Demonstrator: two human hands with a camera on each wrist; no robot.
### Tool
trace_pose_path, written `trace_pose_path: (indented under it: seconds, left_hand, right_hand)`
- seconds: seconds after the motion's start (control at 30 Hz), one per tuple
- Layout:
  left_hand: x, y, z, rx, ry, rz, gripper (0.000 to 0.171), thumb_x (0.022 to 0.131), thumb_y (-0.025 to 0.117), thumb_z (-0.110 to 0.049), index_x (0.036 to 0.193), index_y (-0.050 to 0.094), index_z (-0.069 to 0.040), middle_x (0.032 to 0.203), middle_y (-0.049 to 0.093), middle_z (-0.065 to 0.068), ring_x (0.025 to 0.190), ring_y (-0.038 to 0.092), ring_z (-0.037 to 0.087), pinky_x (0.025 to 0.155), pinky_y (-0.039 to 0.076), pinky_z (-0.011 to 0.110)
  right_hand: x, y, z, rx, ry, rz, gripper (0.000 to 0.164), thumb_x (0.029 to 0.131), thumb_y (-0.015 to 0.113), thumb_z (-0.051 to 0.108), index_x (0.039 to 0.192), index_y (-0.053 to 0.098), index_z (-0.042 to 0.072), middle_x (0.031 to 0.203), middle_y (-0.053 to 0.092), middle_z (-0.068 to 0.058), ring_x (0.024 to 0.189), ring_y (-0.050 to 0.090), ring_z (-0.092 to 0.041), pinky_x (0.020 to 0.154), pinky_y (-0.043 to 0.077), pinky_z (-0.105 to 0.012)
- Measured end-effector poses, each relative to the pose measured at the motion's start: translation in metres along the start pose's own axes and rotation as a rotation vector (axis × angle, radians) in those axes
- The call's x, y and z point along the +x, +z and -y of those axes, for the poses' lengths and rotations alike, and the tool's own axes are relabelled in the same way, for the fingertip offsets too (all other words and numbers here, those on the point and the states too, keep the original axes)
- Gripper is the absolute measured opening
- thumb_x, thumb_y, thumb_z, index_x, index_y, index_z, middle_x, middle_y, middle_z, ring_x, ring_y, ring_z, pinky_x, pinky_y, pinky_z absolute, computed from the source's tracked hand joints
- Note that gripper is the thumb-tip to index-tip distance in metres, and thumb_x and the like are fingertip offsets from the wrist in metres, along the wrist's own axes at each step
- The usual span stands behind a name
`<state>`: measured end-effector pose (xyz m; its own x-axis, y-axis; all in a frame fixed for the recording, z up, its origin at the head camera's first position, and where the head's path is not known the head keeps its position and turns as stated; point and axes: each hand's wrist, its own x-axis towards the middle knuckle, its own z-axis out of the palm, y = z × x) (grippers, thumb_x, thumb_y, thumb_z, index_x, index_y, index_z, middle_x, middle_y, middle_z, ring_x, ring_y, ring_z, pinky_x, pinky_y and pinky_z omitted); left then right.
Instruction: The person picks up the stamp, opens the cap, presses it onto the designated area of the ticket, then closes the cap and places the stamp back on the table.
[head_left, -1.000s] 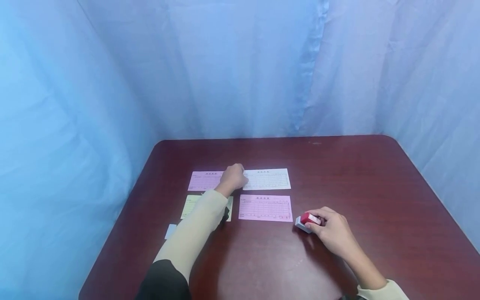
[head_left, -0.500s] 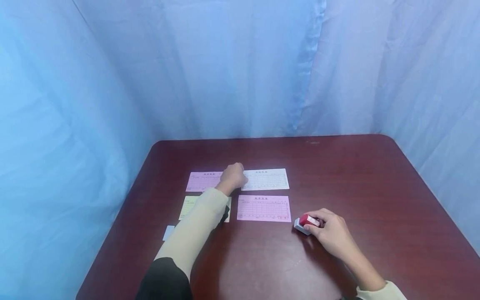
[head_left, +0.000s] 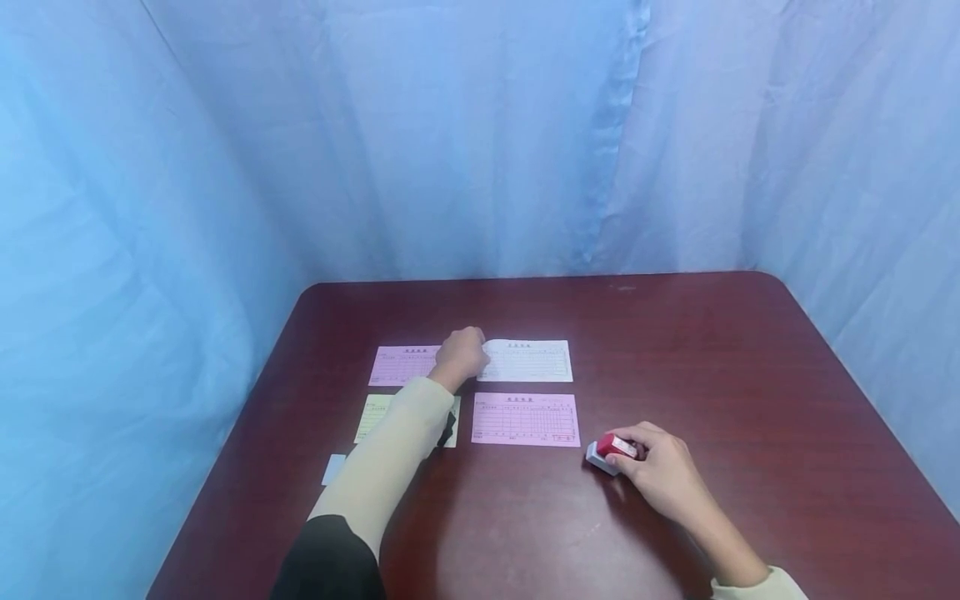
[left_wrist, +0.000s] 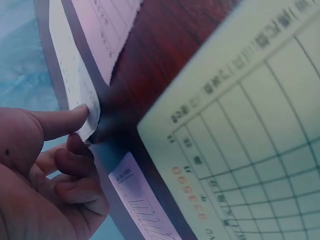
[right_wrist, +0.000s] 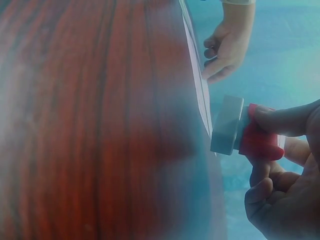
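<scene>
My left hand (head_left: 460, 357) pinches the left edge of a white printed slip (head_left: 528, 362) between thumb and fingers. In the left wrist view, that white slip (left_wrist: 82, 87) bends up a little at the pinched corner. My right hand (head_left: 666, 473) grips a red stamp (head_left: 617, 446), its grey base or cap (head_left: 600, 461) facing left, beside the near pink slip (head_left: 525, 419). The right wrist view shows thumb and fingers round the red part (right_wrist: 260, 137), with the grey block (right_wrist: 228, 125) held off the tabletop. A small red mark is on the near pink slip's lower right corner.
Another pink slip (head_left: 401, 367) lies left of my left hand. A green slip (head_left: 370, 414) and a pale blue piece (head_left: 333, 469) are partly under my left sleeve (head_left: 397, 450). Blue curtains (head_left: 480, 142) surround the dark red table (head_left: 690, 350).
The head view has shifted slightly. My left hand and the white slip have moved very little, a touch to the left. Both hands keep their holds.
</scene>
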<state>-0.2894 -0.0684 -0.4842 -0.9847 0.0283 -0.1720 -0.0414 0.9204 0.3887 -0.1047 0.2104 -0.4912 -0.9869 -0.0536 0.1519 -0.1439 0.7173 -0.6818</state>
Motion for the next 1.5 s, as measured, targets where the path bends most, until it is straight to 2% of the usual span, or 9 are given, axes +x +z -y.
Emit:
trace_pose_path:
  seconds: [0.17,0.33,0.6,0.77,0.87,0.97,1.1,1.23,1.5]
  left_hand:
    - [0.001,0.001,0.001,-0.013,-0.014,-0.019,0.025,0.089,0.070,-0.012,0.114,0.070,-0.010,0.107,0.070,0.008,0.093,0.063,0.026,0.078,0.052,0.041]
    - [0.002,0.004,0.002,-0.038,0.022,-0.050,0.022,0.088,0.068,-0.008,0.110,0.069,-0.008,0.108,0.067,0.008,0.097,0.062,0.026,0.080,0.052,0.041]
    - [0.005,0.005,0.001,-0.257,0.053,-0.132,0.019,0.091,0.066,-0.010,0.110,0.064,-0.006,0.097,0.068,0.009,0.082,0.061,0.024,0.070,0.050,0.037]
    - [0.007,0.005,0.002,-0.375,0.075,-0.139,0.032,0.090,0.069,-0.009,0.120,0.062,-0.001,0.101,0.068,0.011,0.089,0.064,0.025,0.080,0.054,0.039]
    - [0.007,0.004,0.004,-0.402,0.083,-0.157,0.031,0.092,0.068,-0.009,0.122,0.064,0.000,0.109,0.070,0.014,0.097,0.066,0.027,0.088,0.054,0.041]
    - [0.005,0.003,0.007,-0.445,0.083,-0.175,0.026,0.094,0.065,-0.008,0.118,0.067,0.000,0.111,0.071,0.015,0.099,0.066,0.028,0.089,0.054,0.041]
    - [0.002,0.002,0.010,-0.562,0.046,-0.185,0.021,0.093,0.065,-0.009,0.112,0.069,0.000,0.106,0.071,0.014,0.093,0.067,0.026,0.082,0.056,0.039]
    - [0.000,0.003,0.013,-0.678,-0.031,-0.179,0.019,0.092,0.069,-0.011,0.109,0.070,-0.002,0.101,0.069,0.010,0.089,0.064,0.024,0.079,0.055,0.039]
    - [-0.007,0.002,0.019,-0.802,-0.131,-0.101,0.024,0.092,0.071,-0.017,0.114,0.069,-0.006,0.099,0.068,0.007,0.084,0.063,0.023,0.074,0.053,0.038]
  right_hand:
    - [0.000,0.000,0.000,0.001,0.001,0.001,0.024,0.077,0.085,0.006,0.099,0.077,0.006,0.086,0.067,0.004,0.075,0.056,-0.013,0.064,0.043,-0.026]
    - [0.001,0.000,0.000,-0.002,0.015,0.008,0.023,0.078,0.085,0.007,0.099,0.077,0.007,0.086,0.066,0.004,0.075,0.055,-0.014,0.064,0.043,-0.027]
    - [0.002,0.000,0.000,-0.007,0.010,0.010,0.023,0.078,0.085,0.008,0.100,0.077,0.007,0.086,0.067,0.004,0.076,0.056,-0.014,0.065,0.043,-0.027]
    - [0.001,0.000,-0.001,-0.005,0.000,0.002,0.025,0.077,0.085,0.006,0.101,0.077,0.006,0.086,0.066,0.004,0.075,0.055,-0.013,0.064,0.043,-0.026]
    - [0.001,0.001,-0.001,-0.003,-0.005,0.003,0.025,0.076,0.085,0.006,0.101,0.077,0.006,0.086,0.066,0.005,0.074,0.054,-0.013,0.063,0.042,-0.026]
    - [0.002,0.001,0.000,0.000,-0.007,0.004,0.026,0.077,0.085,0.006,0.101,0.077,0.006,0.086,0.066,0.005,0.074,0.054,-0.013,0.063,0.042,-0.026]
    - [0.003,0.001,0.000,-0.001,-0.015,0.000,0.026,0.076,0.085,0.007,0.101,0.077,0.007,0.087,0.066,0.004,0.075,0.055,-0.014,0.064,0.043,-0.026]
    - [0.004,0.002,0.000,-0.005,-0.031,-0.003,0.026,0.076,0.086,0.007,0.101,0.077,0.008,0.087,0.067,0.004,0.075,0.055,-0.013,0.064,0.043,-0.027]
    - [0.006,0.002,0.002,0.004,-0.031,0.011,0.026,0.077,0.086,0.008,0.101,0.078,0.009,0.088,0.067,0.004,0.074,0.054,-0.013,0.063,0.043,-0.026]
